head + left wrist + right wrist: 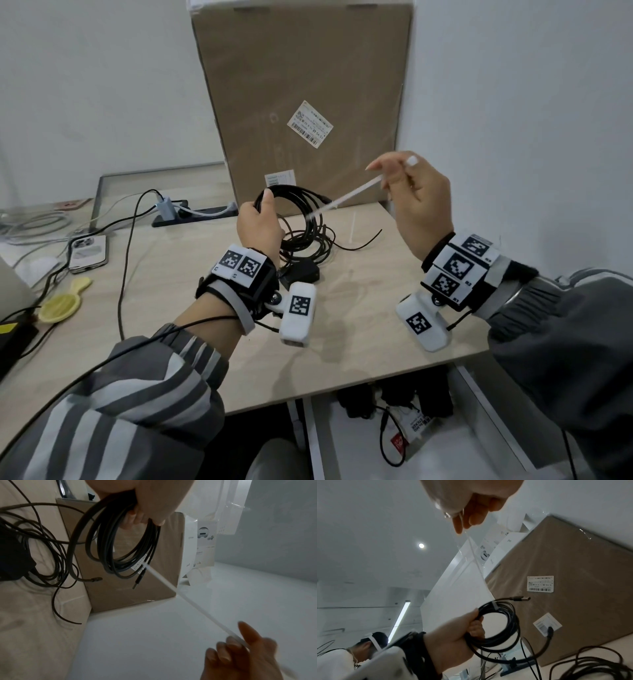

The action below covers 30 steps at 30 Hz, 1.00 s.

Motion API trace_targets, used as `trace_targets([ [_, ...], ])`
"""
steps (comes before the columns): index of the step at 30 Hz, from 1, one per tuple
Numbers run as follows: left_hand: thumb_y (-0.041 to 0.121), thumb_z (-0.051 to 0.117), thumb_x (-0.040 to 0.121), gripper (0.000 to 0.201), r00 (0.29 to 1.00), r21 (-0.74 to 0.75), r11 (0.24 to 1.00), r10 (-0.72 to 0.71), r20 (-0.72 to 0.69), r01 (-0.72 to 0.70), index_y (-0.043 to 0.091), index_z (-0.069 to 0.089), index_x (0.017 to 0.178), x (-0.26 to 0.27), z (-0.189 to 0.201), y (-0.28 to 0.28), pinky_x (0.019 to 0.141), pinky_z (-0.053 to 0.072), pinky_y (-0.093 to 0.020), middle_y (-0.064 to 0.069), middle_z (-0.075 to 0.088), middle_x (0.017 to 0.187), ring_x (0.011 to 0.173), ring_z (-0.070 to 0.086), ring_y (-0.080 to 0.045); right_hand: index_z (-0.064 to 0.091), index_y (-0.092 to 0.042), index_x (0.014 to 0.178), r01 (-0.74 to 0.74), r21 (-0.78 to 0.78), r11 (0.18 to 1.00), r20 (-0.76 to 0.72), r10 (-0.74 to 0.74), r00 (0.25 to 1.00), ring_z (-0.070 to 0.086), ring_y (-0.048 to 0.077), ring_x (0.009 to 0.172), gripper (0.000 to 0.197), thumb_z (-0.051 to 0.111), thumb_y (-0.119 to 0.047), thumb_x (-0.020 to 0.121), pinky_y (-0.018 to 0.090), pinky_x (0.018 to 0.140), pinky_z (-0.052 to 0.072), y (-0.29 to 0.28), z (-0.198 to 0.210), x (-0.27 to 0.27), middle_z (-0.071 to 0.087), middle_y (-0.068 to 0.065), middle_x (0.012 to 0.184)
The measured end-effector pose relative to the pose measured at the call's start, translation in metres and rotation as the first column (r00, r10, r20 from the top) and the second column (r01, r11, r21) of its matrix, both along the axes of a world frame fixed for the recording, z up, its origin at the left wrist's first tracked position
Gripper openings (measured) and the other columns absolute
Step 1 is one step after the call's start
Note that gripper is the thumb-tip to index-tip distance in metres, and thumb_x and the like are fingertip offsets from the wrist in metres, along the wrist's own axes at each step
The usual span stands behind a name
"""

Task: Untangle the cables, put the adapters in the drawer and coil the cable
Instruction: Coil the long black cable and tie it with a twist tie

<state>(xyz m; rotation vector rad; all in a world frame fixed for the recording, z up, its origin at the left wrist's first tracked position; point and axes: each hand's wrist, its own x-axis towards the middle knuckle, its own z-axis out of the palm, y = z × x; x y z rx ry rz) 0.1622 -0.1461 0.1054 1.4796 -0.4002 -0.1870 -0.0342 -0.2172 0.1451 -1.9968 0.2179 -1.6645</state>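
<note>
My left hand (259, 224) grips a black cable wound into a coil (297, 202), held upright above the table; the coil (120, 545) hangs from its fingers (137, 517), a USB plug (137, 582) dangling. A white cable tie (346, 198) is looped round the coil's far side. My right hand (407, 186) pinches the tie's free end, raised to the right, so the tie (180, 595) runs taut. A thin black cable (308, 240) lies tangled on the table under the coil, beside a black adapter (299, 272). More black adapters (397, 397) lie in the open white drawer (342, 455) below.
A big cardboard box (301, 102) stands at the back against the wall. A power strip (195, 214) with a charger sits left of it. A phone (87, 253), a yellow brush (63, 301) and grey cables (34, 224) lie at the left. A second white tie (352, 226) rests on the table.
</note>
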Motion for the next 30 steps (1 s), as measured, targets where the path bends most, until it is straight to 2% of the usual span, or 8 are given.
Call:
trace_targets([
  [3,0.04,0.046,0.097,0.034,1.0,0.015,1.0,0.018,-0.015,-0.018,0.009,0.053,0.085,0.004,-0.002,0.0,0.05,0.04,-0.028,-0.002,0.044,0.064,0.05,0.042,-0.017,0.068,-0.008,0.096,-0.009,-0.087,0.996,0.019,0.011,1.0,0.051,0.003,0.064,0.025,0.046,-0.018,0.099,0.018,0.064,0.042,0.001,0.007,-0.004,0.056,-0.01,0.074],
  [7,0.037,0.046,0.097,0.032,0.997,-0.02,0.999,-0.044,-0.062,0.043,0.007,0.054,0.089,0.001,-0.004,-0.001,0.046,0.036,-0.025,-0.001,0.04,0.062,0.045,0.039,-0.015,0.072,-0.009,0.1,-0.121,-0.118,0.986,-0.15,0.103,0.983,0.053,0.0,0.061,0.019,0.056,-0.018,0.095,0.017,0.063,0.043,0.002,0.0,0.004,0.059,-0.01,0.074],
  [11,0.034,0.049,0.097,0.03,0.99,-0.086,0.991,-0.114,-0.087,0.107,0.012,0.048,0.076,-0.01,0.0,-0.001,0.045,0.032,-0.023,0.001,0.036,0.055,0.038,0.036,-0.01,0.075,-0.008,0.099,-0.119,-0.093,0.989,-0.283,0.088,0.955,0.057,0.004,0.064,0.016,0.065,-0.013,0.088,0.012,0.065,0.041,-0.003,-0.02,0.018,0.06,-0.011,0.071],
  [14,0.033,0.05,0.097,0.029,0.977,-0.149,0.974,-0.186,-0.104,0.169,0.01,0.048,0.08,-0.019,0.006,-0.001,0.042,0.031,-0.022,0.003,0.033,0.054,0.035,0.032,-0.006,0.075,-0.004,0.099,-0.091,-0.059,0.994,-0.258,0.073,0.963,0.059,-0.003,0.069,0.016,0.066,-0.007,0.086,0.005,0.069,0.04,-0.003,-0.031,0.025,0.064,-0.004,0.074],
  [18,0.05,0.048,0.094,0.042,0.937,-0.231,0.939,-0.298,-0.181,0.254,0.01,0.054,0.084,-0.031,0.015,0.0,0.039,0.029,-0.02,0.001,0.037,0.057,0.04,0.03,-0.008,0.073,-0.003,0.103,-0.078,-0.041,0.996,-0.211,0.067,0.975,0.064,0.008,0.083,0.018,0.063,-0.003,0.088,0.017,0.077,0.05,0.003,-0.037,0.031,0.072,0.006,0.083],
  [21,0.056,0.032,0.097,0.05,0.89,-0.302,0.929,-0.313,-0.332,0.214,0.013,0.052,0.081,-0.036,0.02,-0.001,0.037,0.025,-0.019,0.005,0.032,0.042,0.035,0.026,-0.009,0.072,-0.002,0.104,-0.061,-0.071,0.996,-0.156,0.05,0.987,0.065,0.01,0.088,0.019,0.064,-0.003,0.088,0.02,0.083,0.051,0.007,-0.037,0.033,0.073,0.007,0.088],
  [25,0.046,0.026,0.101,0.036,0.851,-0.307,0.944,-0.255,-0.459,0.117,0.014,0.043,0.102,-0.034,0.021,-0.002,0.035,0.022,-0.016,0.005,0.03,0.034,0.029,0.024,-0.009,0.071,-0.001,0.106,0.001,-0.011,1.0,-0.064,-0.001,0.998,0.066,0.006,0.089,0.02,0.064,-0.003,0.088,0.017,0.085,0.05,0.006,-0.037,0.032,0.072,0.005,0.096],
  [30,0.033,0.028,0.1,0.025,0.842,-0.32,0.941,-0.258,-0.474,0.108,0.015,0.043,0.092,-0.037,0.025,-0.002,0.036,0.021,-0.015,0.005,0.029,0.034,0.028,0.023,-0.009,0.072,-0.001,0.105,-0.03,-0.061,0.998,-0.108,0.024,0.994,0.066,0.009,0.091,0.019,0.065,-0.002,0.087,0.014,0.085,0.047,0.007,-0.041,0.032,0.073,0.008,0.097],
])
